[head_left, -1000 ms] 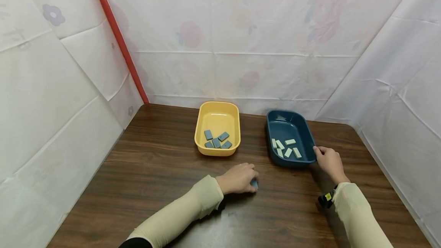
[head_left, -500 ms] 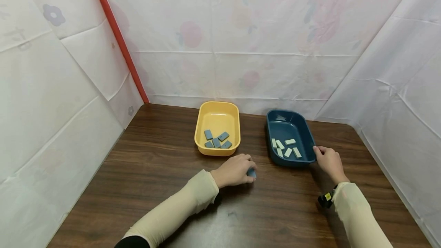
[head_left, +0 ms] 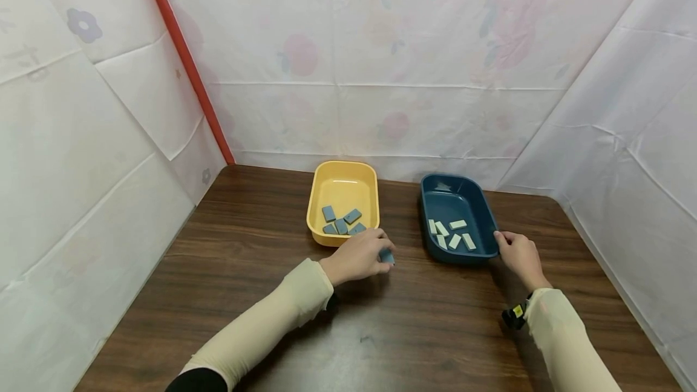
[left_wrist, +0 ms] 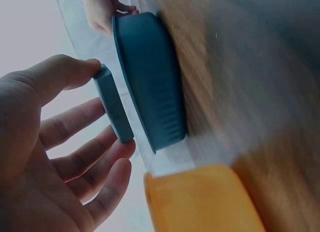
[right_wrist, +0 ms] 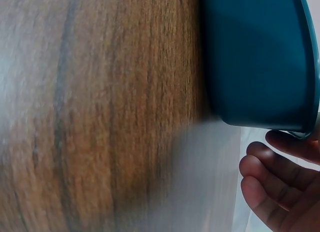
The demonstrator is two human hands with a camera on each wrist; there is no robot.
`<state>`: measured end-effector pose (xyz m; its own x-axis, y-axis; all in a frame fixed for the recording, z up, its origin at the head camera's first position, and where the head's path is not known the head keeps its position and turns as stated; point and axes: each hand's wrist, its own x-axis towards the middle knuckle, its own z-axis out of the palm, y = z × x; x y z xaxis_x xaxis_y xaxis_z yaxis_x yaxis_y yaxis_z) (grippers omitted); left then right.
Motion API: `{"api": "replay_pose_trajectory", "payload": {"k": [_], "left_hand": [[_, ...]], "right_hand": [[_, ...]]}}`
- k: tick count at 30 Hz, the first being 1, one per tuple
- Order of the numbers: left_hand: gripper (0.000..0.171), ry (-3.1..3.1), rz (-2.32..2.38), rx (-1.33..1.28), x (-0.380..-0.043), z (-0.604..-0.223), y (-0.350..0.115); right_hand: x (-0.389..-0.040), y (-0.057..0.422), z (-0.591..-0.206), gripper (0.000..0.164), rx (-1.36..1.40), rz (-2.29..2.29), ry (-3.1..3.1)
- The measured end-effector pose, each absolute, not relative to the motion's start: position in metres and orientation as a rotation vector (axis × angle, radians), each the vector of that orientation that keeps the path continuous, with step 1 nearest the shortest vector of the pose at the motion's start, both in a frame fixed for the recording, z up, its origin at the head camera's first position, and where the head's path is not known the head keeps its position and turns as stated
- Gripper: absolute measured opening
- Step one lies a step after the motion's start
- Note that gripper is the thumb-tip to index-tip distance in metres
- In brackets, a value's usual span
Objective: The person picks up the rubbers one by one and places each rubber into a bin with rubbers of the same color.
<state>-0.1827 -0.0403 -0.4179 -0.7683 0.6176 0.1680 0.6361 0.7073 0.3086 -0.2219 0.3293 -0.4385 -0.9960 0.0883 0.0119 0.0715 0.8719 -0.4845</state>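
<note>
My left hand (head_left: 356, 258) pinches a blue-grey rectangular block (left_wrist: 114, 102) between thumb and fingertips. In the head view it is over the table, just in front of the yellow tray (head_left: 311, 210), overlapping its near right corner. Several similar blue-grey blocks (head_left: 329, 213) lie in the near half of that tray. To the right, a dark blue tray (head_left: 457, 189) holds several cream-white blocks (head_left: 458, 224). My right hand (head_left: 520, 258) grips this tray's rim at its near right corner. In the right wrist view, the fingers of that hand (right_wrist: 285, 187) curl below the rim.
Both trays stand near the back of a dark wood-grain table (head_left: 229, 265). White printed sheeting (head_left: 435, 47) surrounds the table at the back and sides. A red strip (head_left: 187, 59) runs down the back left corner.
My left hand has moved left and away from me toward the yellow tray, carrying the blue-grey block. My right hand keeps its grip on the dark blue tray.
</note>
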Motion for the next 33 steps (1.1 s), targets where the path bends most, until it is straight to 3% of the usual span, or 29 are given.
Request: {"api": "replay_pose_trajectory", "payload": {"k": [12, 33], "left_hand": [[0.027, -2.775, -0.671, -0.901, -0.203, -0.404, -0.066], [0.038, -3.051, -0.767, -0.511, -0.261, -0.396, -0.113]], "right_hand": [[-0.222, 0.33, -0.44, 0.058, -0.103, 0.781, -2.99], [-0.218, 0.329, -0.442, 0.058, -0.14, 0.784, -2.999]]}}
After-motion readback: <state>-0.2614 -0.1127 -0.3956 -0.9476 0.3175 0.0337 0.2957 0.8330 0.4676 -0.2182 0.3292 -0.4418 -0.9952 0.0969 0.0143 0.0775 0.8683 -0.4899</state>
